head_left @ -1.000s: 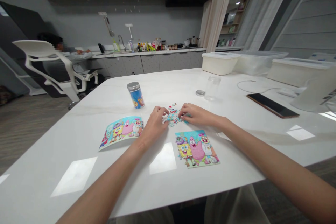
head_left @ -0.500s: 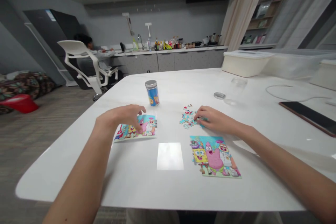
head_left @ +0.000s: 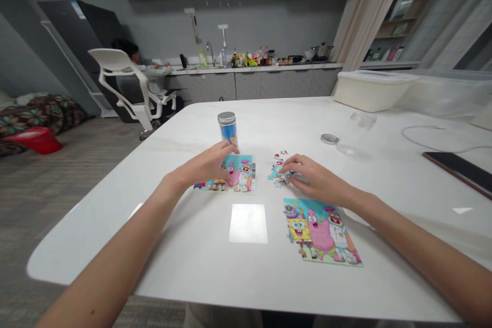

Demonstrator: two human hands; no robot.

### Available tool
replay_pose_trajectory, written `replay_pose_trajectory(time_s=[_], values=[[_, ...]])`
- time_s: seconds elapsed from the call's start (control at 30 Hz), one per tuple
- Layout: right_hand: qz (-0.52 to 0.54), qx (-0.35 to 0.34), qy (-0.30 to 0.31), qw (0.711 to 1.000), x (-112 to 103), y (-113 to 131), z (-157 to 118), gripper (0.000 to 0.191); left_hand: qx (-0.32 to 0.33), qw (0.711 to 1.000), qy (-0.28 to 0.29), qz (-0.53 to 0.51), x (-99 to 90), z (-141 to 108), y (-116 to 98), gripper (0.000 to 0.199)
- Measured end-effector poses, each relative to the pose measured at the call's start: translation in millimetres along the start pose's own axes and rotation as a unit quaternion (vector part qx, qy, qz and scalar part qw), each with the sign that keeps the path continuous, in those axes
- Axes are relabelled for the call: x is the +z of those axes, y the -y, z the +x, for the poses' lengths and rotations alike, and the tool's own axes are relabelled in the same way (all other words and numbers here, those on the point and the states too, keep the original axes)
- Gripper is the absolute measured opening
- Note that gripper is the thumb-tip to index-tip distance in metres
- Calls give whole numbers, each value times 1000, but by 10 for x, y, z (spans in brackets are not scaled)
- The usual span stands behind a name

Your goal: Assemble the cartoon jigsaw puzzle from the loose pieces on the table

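Note:
My left hand (head_left: 207,164) lies with its fingertips on the top edge of a printed SpongeBob picture card (head_left: 244,174), just below a blue cylindrical puzzle jar (head_left: 227,130) with a metal lid. My right hand (head_left: 317,180) has its fingertips among a small heap of loose jigsaw pieces (head_left: 279,170). I cannot tell whether those fingers pinch a piece. Nearer me, a jigsaw of the same cartoon scene (head_left: 321,230) lies flat, with notched edges, on the white table (head_left: 184,261).
Beyond the pieces stand a clear glass jar (head_left: 355,133) and a round metal lid (head_left: 329,139). A dark phone (head_left: 457,171) and a white cable lie at the right. White storage tubs (head_left: 371,91) line the far edge. A seated person (head_left: 130,61) is behind, by the counter.
My left hand has come down onto the picture card, and the card now sits further right, below the jar. The view has turned slightly. My right hand stays at the pieces.

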State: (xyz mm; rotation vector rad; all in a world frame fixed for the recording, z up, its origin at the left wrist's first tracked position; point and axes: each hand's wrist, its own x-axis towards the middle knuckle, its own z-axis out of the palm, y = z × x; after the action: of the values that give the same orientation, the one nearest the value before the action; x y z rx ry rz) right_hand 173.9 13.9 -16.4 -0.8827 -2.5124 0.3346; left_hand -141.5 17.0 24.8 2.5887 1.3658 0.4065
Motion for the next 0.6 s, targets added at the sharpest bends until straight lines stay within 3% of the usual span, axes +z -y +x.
replay_pose_trajectory(time_s=[0.2, 0.4, 0.6], values=[[36, -55, 36, 997, 136, 315, 19, 39, 51, 997, -27, 49, 1, -8, -245, 48], [77, -17, 11, 997, 147, 391, 47, 49, 85, 994, -36, 62, 2, -12, -328, 48], [101, 0, 15, 995, 140, 427, 71, 44, 105, 992, -27, 58, 30, 17, -412, 44]])
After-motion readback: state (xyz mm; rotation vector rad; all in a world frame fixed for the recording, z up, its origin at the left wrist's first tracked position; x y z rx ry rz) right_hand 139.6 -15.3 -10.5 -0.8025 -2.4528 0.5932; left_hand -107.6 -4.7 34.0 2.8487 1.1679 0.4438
